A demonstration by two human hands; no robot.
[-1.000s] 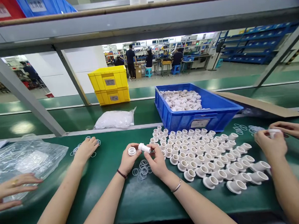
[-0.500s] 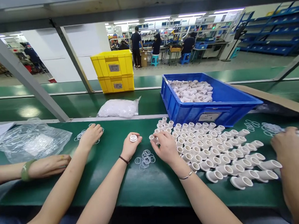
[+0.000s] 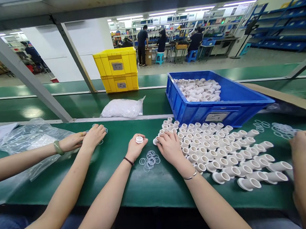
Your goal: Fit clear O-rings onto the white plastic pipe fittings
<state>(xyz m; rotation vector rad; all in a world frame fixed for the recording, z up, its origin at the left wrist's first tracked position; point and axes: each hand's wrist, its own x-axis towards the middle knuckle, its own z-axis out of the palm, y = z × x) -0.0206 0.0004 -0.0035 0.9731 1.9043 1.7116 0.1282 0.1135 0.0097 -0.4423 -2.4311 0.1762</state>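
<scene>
My left hand (image 3: pixel 135 147) is closed around a short white plastic pipe fitting (image 3: pixel 139 140), its round open end facing up. My right hand (image 3: pixel 171 146) rests at the left edge of a large group of upright white pipe fittings (image 3: pixel 204 144), its fingers curled over one fitting (image 3: pixel 155 141) that is partly hidden beneath them. Between my hands, a small pile of thin clear rubber rings (image 3: pixel 150 160) lies on the green table (image 3: pixel 142 188).
A blue bin (image 3: pixel 220 106) of loose fittings stands behind the group. Further left are a bag of white material (image 3: pixel 123 108) and stacked yellow crates (image 3: pixel 118 69). Co-workers' hands (image 3: pixel 93 136) handle rings at left; another co-worker's hand (image 3: pixel 305 145) is at right.
My right hand's fingers have lowered over the fitting at the group's left edge. My left hand keeps its fitting. The left co-worker's braceleted hand has moved up beside the other hand.
</scene>
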